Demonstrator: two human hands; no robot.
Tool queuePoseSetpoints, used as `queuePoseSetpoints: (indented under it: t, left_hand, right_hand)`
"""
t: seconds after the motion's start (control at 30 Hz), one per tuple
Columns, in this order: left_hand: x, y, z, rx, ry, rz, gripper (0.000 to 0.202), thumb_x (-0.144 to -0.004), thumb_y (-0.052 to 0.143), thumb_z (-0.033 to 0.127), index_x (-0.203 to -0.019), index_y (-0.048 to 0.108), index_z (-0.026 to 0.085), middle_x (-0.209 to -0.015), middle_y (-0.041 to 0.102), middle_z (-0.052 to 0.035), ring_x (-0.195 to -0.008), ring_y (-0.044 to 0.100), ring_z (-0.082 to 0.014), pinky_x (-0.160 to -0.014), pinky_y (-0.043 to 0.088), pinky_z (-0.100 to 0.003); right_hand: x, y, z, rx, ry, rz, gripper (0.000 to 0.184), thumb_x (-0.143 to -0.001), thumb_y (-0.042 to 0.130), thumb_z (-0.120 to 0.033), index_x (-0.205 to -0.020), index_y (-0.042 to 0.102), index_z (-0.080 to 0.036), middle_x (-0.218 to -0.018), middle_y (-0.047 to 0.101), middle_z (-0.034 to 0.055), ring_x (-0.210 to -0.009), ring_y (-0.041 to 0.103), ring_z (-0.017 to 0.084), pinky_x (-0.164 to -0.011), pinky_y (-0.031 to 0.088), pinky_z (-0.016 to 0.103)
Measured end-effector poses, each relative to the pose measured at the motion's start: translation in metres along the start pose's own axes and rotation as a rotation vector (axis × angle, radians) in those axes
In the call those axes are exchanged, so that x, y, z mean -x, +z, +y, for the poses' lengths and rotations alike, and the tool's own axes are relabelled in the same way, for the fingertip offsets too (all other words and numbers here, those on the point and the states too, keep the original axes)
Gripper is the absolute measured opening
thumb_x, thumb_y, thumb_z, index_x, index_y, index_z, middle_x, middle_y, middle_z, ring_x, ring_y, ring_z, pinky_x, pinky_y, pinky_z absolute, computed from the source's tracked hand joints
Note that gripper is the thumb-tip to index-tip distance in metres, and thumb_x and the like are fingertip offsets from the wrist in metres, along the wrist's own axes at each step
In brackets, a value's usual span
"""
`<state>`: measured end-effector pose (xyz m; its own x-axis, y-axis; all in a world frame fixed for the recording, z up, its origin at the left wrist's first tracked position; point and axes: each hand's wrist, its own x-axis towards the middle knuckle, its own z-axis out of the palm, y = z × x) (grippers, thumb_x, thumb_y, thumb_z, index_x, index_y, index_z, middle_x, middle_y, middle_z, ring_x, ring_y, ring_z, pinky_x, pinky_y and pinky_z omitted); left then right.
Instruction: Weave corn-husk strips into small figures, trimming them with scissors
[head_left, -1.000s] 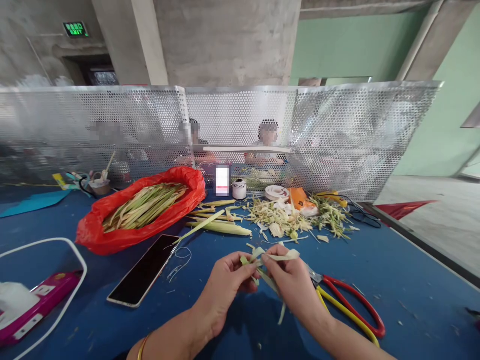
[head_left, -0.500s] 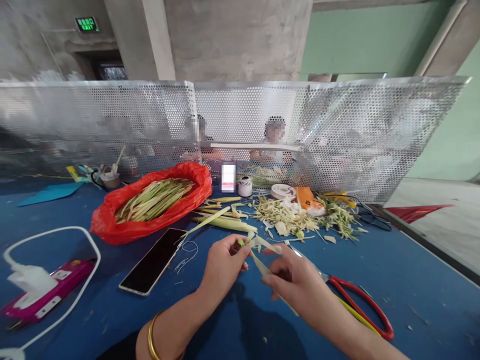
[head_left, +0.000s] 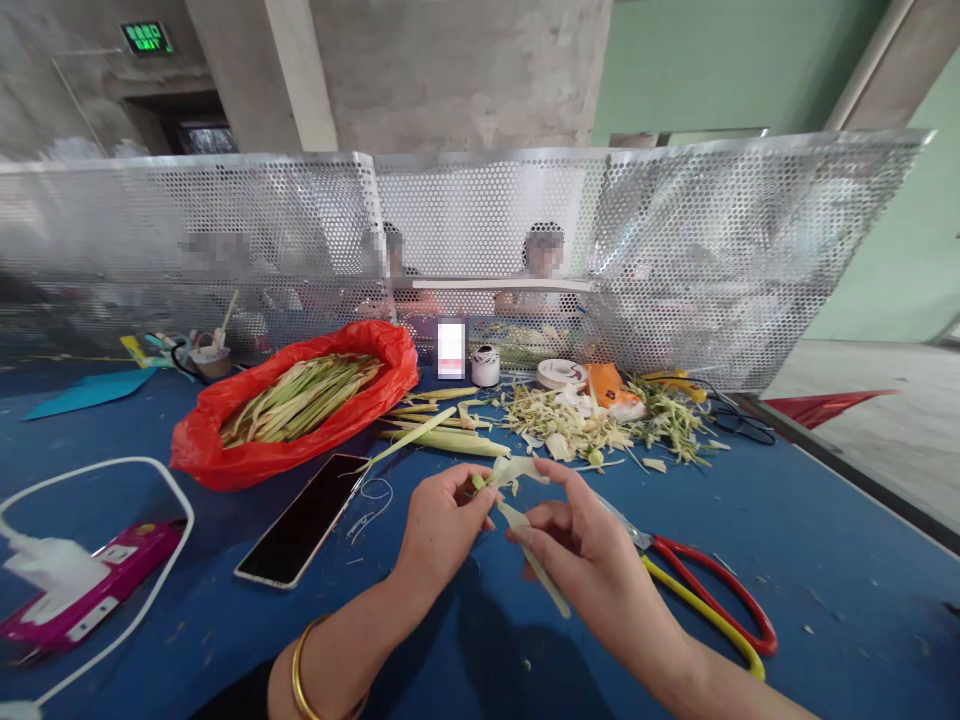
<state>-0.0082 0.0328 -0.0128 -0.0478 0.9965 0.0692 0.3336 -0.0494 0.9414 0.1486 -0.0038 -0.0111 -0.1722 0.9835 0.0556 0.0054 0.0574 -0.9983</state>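
Note:
My left hand (head_left: 444, 518) pinches a small green piece and the end of a pale husk strip (head_left: 517, 466) between thumb and fingertips. Opposite it, my right hand (head_left: 574, 535) has its thumb and fingers closed on the same husk, whose tail (head_left: 553, 588) hangs below the palm. Partly behind my right wrist lie scissors (head_left: 720, 590) with one red and one yellow handle. Just beyond my hands rest whole husk leaves (head_left: 450, 440) and a pile of husk scraps (head_left: 562, 420).
A red plastic bag (head_left: 300, 455) full of dried leaf strips stands at left. Nearer are a dark phone (head_left: 304, 525) and a magenta power strip (head_left: 101, 590) with a white cable. A lit phone (head_left: 451, 350), a white jar (head_left: 485, 367) and a tape roll (head_left: 561, 374) line the perforated partition (head_left: 487, 210).
My right hand has shifted slightly along the husk, and its index finger now presses the upper part of the strip. The whole view has tilted a little. My left hand keeps its pinch.

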Motion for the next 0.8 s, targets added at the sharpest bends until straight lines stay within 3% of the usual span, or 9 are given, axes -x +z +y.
queuePoseSetpoints:
  t: [0.2, 0.4, 0.5, 0.63, 0.73, 0.8]
  left_hand:
    - [-0.002, -0.002, -0.001, 0.081, -0.029, 0.012, 0.018, -0.072, 0.063, 0.031, -0.084, 0.068, 0.018, -0.064, 0.067, 0.0003, -0.047, 0.058, -0.0133, -0.051, 0.048, -0.024]
    - [-0.005, -0.005, -0.003, 0.041, -0.005, 0.058, 0.019, -0.075, 0.062, 0.035, -0.082, 0.067, 0.018, -0.065, 0.068, -0.0002, -0.047, 0.058, -0.0124, -0.051, 0.046, -0.023]
    - [-0.005, -0.006, -0.001, 0.045, -0.024, 0.014, 0.019, -0.074, 0.063, 0.034, -0.084, 0.067, 0.018, -0.065, 0.067, -0.0005, -0.046, 0.056, -0.012, -0.051, 0.046, -0.023]
    - [0.001, -0.004, 0.008, 0.122, -0.075, -0.143, 0.017, -0.07, 0.067, 0.03, -0.081, 0.067, 0.016, -0.064, 0.066, 0.0, -0.047, 0.055, -0.0107, -0.05, 0.045, -0.022]
    - [0.008, -0.003, 0.016, 0.23, -0.123, -0.29, 0.018, -0.069, 0.068, 0.028, -0.081, 0.068, 0.015, -0.064, 0.065, -0.0001, -0.049, 0.054, -0.0102, -0.052, 0.046, -0.022]
    - [0.013, -0.002, 0.02, 0.287, -0.153, -0.397, 0.017, -0.069, 0.067, 0.026, -0.082, 0.068, 0.015, -0.064, 0.065, -0.0008, -0.049, 0.054, -0.0102, -0.053, 0.047, -0.023]
  right_hand:
    - [0.002, 0.005, -0.009, -0.284, 0.213, 0.124, 0.088, -0.068, 0.077, -0.042, -0.14, 0.031, -0.02, -0.082, 0.071, 0.0018, -0.052, 0.065, 0.017, -0.048, 0.051, 0.026]
    - [0.005, 0.005, -0.007, -0.458, 0.321, 0.144, 0.092, -0.07, 0.078, -0.028, -0.145, 0.026, -0.017, -0.09, 0.073, 0.0071, -0.053, 0.063, 0.014, -0.046, 0.048, 0.024]
    - [0.004, 0.001, -0.009, -0.529, 0.31, 0.126, 0.08, -0.07, 0.076, -0.023, -0.14, 0.038, -0.019, -0.093, 0.073, 0.0077, -0.053, 0.062, 0.012, -0.046, 0.047, 0.022]
    - [-0.001, -0.008, -0.018, -0.543, 0.208, -0.067, 0.034, -0.075, 0.069, -0.025, -0.107, 0.067, -0.014, -0.096, 0.073, 0.0102, -0.063, 0.067, 0.015, -0.057, 0.051, 0.025]
    - [-0.008, -0.018, -0.023, -0.471, 0.155, -0.192, 0.027, -0.075, 0.069, -0.025, -0.101, 0.069, -0.015, -0.09, 0.073, 0.008, -0.071, 0.069, 0.017, -0.069, 0.051, 0.029]
    - [-0.012, -0.023, -0.023, -0.325, 0.097, -0.187, 0.024, -0.075, 0.069, -0.027, -0.097, 0.069, -0.017, -0.081, 0.072, 0.0047, -0.067, 0.067, 0.016, -0.067, 0.05, 0.028]
